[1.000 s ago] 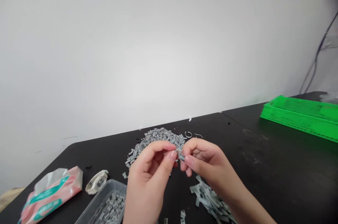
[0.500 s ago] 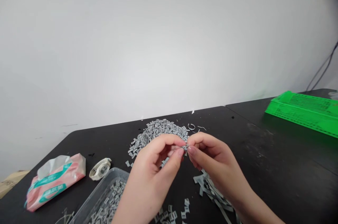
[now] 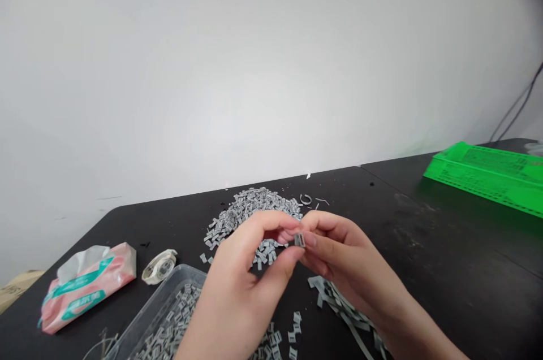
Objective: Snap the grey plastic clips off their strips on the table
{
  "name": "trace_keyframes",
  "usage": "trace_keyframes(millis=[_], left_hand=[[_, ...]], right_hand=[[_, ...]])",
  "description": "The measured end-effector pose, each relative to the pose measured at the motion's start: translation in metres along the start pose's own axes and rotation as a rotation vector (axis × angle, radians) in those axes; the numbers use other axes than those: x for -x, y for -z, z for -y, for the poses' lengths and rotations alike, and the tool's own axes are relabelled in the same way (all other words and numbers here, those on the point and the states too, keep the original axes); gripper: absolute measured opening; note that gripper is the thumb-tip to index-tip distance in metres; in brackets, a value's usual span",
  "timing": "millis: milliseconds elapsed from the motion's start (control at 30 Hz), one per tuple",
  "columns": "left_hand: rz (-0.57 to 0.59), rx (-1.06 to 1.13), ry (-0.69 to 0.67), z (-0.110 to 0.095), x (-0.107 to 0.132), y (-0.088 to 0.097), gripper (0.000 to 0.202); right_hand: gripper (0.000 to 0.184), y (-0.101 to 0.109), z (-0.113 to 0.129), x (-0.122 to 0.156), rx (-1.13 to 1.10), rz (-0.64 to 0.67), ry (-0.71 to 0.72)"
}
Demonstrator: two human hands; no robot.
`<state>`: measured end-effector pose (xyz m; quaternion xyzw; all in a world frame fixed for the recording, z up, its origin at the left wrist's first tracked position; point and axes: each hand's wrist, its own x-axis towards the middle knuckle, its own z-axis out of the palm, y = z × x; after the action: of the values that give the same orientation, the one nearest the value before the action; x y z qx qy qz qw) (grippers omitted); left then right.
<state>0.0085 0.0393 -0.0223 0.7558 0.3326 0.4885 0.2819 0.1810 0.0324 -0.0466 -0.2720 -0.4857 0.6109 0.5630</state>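
Note:
Between the fingertips of both hands is a small grey slotted plastic piece (image 3: 299, 240), tilted so its slot faces me. My right hand (image 3: 343, 244) pinches it from the right with thumb and forefinger. From the left, the thumb and forefinger of my left hand (image 3: 244, 272) close on its edges. Behind the hands lies a heap of similar grey pieces (image 3: 240, 210), partly hidden by my left hand. More pieces (image 3: 294, 326) lie loose on the black table below the hands. Grey flat strips (image 3: 335, 300) lie under my right wrist.
A clear plastic box (image 3: 146, 306) of grey pieces stands left of my left forearm. Beyond it are a pale wristwatch (image 3: 160, 267) and a pink tissue pack (image 3: 91, 286). A green plastic basket (image 3: 479, 170) sits at the far right, and a white wall (image 3: 271, 66) rises behind the table.
The grey piece has been turned, and its slotted face now shows. My left thumb has dropped a little away from the forefinger. The view has shifted slightly.

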Motion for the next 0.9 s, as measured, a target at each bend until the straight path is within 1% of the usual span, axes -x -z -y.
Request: trace_keyframes(millis=[100,233,300,367,400,467,500,567,600,667,733,767,833,900], left_hand=[[-0.035,-0.048,-0.079,-0.001,0.0,0.0,0.017],[-0.08,-0.092,-0.123,-0.002,0.0,-0.001,0.015],[-0.051,-0.099,-0.137,-0.001,-0.002,-0.003,0.018],[0.001,-0.078,-0.149,-0.001,-0.003,-0.006,0.022],[0.019,-0.056,-0.149,-0.001,-0.003,-0.007,0.022],[0.017,-0.001,-0.122,-0.001,-0.003,-0.009,0.018],[0.001,0.028,-0.093,-0.001,-0.003,-0.008,0.015],[-0.03,0.094,-0.013,-0.002,-0.002,-0.007,0.012],[-0.036,0.135,0.029,-0.002,-0.001,-0.005,0.012],[-0.017,0.233,0.097,-0.002,0.0,-0.004,0.012],[0.03,0.33,0.133,-0.002,0.0,-0.004,0.013],[0.047,0.367,0.143,-0.002,0.0,-0.004,0.013],[0.065,0.42,0.156,-0.003,-0.001,-0.004,0.012],[0.065,0.442,0.173,-0.005,-0.002,-0.004,0.01]], right_hand=[[0.032,0.001,0.001,-0.001,-0.002,0.033,0.01],[0.023,0.005,-0.001,0.0,0.056,-0.024,0.037],[0.022,0.006,-0.004,0.001,0.08,-0.052,0.058],[0.022,0.005,-0.006,0.003,0.078,-0.077,0.11],[0.021,0.005,-0.006,0.003,0.072,-0.091,0.138],[0.017,0.006,-0.005,0.003,0.038,-0.085,0.192],[0.015,0.007,-0.003,0.003,0.014,-0.057,0.22],[0.011,0.01,-0.001,0.003,-0.015,0.04,0.29],[0.011,0.012,0.0,0.003,-0.016,0.094,0.315],[0.017,0.016,0.001,0.003,-0.005,0.177,0.337],[0.02,0.02,0.002,0.004,-0.011,0.207,0.341],[0.018,0.022,0.003,0.004,-0.017,0.215,0.348],[0.013,0.025,0.004,0.004,-0.01,0.242,0.369],[0.014,0.028,0.005,0.003,0.02,0.276,0.353]])
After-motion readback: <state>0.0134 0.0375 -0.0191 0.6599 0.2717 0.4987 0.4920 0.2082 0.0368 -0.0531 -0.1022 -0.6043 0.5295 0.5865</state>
